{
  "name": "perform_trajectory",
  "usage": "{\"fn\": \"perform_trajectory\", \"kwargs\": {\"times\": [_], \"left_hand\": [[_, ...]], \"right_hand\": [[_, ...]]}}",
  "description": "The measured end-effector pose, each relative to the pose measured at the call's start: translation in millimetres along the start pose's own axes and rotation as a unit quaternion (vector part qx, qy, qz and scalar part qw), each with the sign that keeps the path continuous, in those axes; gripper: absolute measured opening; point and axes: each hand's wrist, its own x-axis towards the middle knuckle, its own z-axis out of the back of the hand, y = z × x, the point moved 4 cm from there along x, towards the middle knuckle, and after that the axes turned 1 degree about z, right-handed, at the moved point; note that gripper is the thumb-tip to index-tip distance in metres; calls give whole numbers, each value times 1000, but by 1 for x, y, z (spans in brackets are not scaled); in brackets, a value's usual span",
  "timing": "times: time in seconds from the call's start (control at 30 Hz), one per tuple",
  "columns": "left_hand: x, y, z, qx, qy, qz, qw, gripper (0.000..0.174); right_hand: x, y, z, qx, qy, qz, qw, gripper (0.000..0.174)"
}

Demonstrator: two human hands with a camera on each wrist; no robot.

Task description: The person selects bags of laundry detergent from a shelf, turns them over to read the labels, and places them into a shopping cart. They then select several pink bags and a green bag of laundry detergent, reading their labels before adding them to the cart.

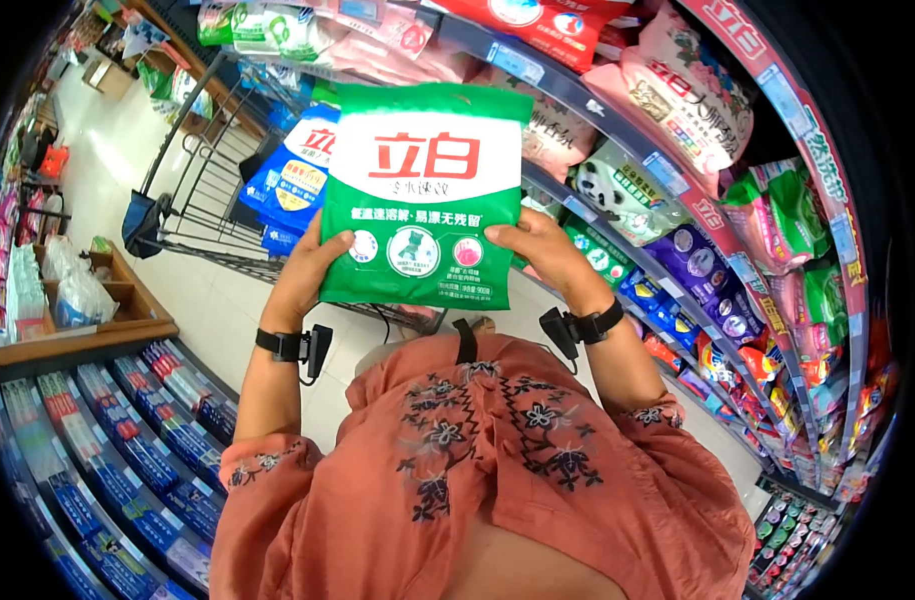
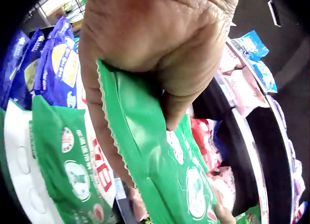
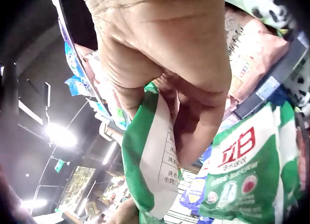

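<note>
Upright before the person's chest is a green-and-white bag of laundry powder [image 1: 422,205], its printed front facing the head camera. At the bag's left edge the left hand [image 1: 309,264] grips it, thumb over the front. The right hand [image 1: 549,258] holds the opposite edge, its thumb also on the front. The left wrist view has the bag's crimped green side seam [image 2: 111,117] between thumb and fingers. From the right wrist, the bag's white back panel [image 3: 160,156] with printed text shows, the fingers behind it.
Behind the bag stands a wire shopping cart [image 1: 192,130] with blue bags [image 1: 289,185] by it. Shelves at the right bear several detergent bags, including a panda-print bag [image 1: 627,190]. Lower left is a rack of boxed goods [image 1: 127,450]. Similar green-and-white bags [image 2: 68,161] stand near the left hand.
</note>
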Motion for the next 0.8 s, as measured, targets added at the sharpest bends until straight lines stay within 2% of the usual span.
{"fn": "perform_trajectory", "kwargs": {"times": [0.1, 0.3, 0.4, 0.43, 0.53, 0.57, 0.67, 0.73, 0.8], "left_hand": [[8, 38, 11, 16, 21, 43, 999, 65], [30, 81, -6, 49, 67, 110, 990, 64], [41, 78, -20, 70, 126, 79, 986, 67], [44, 75, -23, 89, 129, 76, 985, 66], [54, 66, -10, 184, 85, 48, 978, 62], [61, 66, 0, 193, 83, 22, 978, 60], [76, 58, 31, 170, 70, 23, 983, 59], [82, 47, 48, 241, 31, -8, 970, 59], [88, 43, 71, 339, -17, -39, 940, 59]], "right_hand": [[7, -49, 13, 2, -12, -42, 999, 42], [-20, -89, 39, 1, -62, -108, 992, 41], [-31, -106, 48, 58, -75, -137, 986, 51], [-35, -105, 45, 56, -97, -119, 987, 46], [-29, -99, 33, 63, -96, -140, 983, 48], [-22, -95, 28, 51, -92, -143, 984, 49], [14, -104, 14, 48, -67, -115, 990, 52], [38, -106, 0, 73, -52, -113, 990, 52], [63, -125, -2, 34, -37, -141, 989, 49]]}}
